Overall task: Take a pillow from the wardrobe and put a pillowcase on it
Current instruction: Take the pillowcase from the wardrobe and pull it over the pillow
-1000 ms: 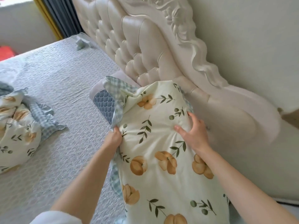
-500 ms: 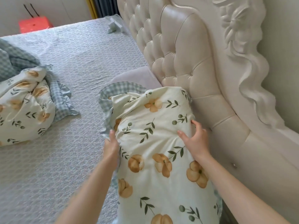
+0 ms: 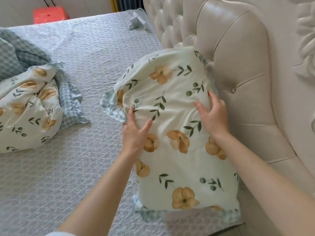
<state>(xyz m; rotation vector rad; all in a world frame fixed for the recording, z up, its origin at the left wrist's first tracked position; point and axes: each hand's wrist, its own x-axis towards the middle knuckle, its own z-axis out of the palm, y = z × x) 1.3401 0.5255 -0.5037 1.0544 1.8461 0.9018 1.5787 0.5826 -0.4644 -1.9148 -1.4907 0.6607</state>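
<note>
A pillow in a cream pillowcase (image 3: 177, 169) printed with orange flowers and green sprigs lies on the bed, against the headboard. A blue-checked frill (image 3: 110, 106) shows at its left edge and along its near end. My left hand (image 3: 135, 133) grips the pillow's left side, thumb on top. On the right side, beside the headboard, my right hand (image 3: 212, 114) holds the pillow with fingers spread over the fabric. The far end of the pillow looks raised and slightly blurred. The pillow's inner filling is hidden by the case.
The tufted cream headboard (image 3: 238, 65) runs along the right. A grey quilted bedspread (image 3: 81, 68) covers the bed. A second floral pillow (image 3: 29, 108) and a checked blanket (image 3: 15, 51) lie at the left. A red box (image 3: 49, 14) stands beyond the bed.
My view has swung left and down. The bare cushion that showed behind the pillow's far end is now out of sight. My left hand now lies further over the top.
</note>
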